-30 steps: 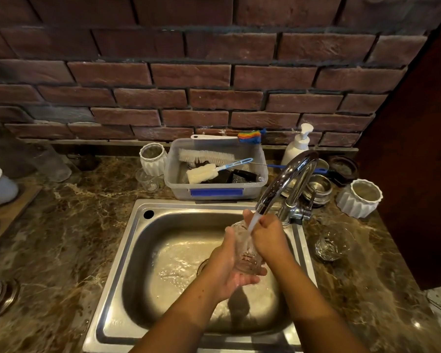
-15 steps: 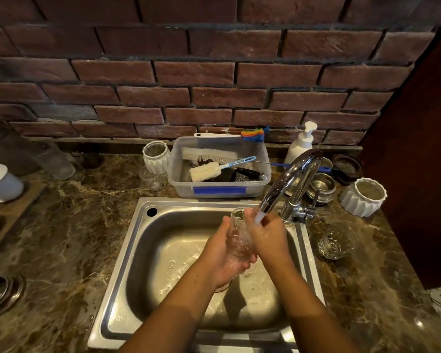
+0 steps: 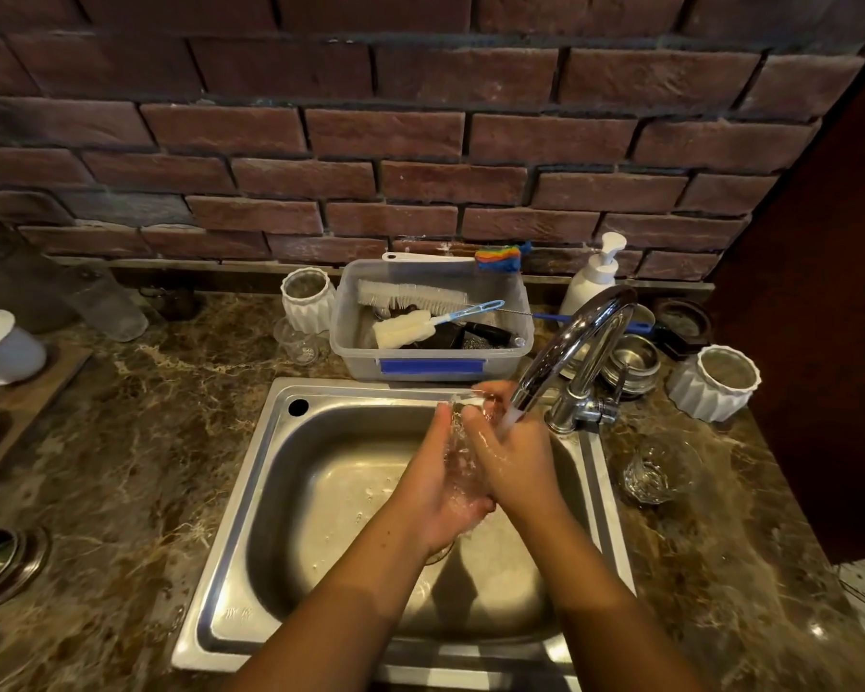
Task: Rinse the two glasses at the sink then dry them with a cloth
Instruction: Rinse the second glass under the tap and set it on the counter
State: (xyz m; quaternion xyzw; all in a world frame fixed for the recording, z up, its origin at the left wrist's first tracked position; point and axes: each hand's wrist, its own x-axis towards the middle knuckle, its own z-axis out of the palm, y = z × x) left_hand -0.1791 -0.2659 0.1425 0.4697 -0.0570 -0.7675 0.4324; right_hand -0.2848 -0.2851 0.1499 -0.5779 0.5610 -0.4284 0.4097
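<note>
One glass point(image 3: 463, 444) is mostly hidden btwn both hands under the tap point(image 3: 578, 337), only rim & a blurred, wet strip showing. Left hand point(image 3: 433, 484) cups it from below-left, right hand point(image 3: 513, 454) clamps it from the tap side. 2nd glass point(image 3: 657, 472) stands on worktop point(image 3: 136, 457) right of tap, apart from hands.

Kitchen washing-up corner.
A steel sink point(image 3: 251, 516) with chrome tap point(image 3: 578, 342) set in a marble counter point(image 3: 136, 442), brick wall point(image 3: 370, 142) behind, tub of bottle brushes point(image 3: 430, 322), soap pump point(image 3: 593, 274).
</note>
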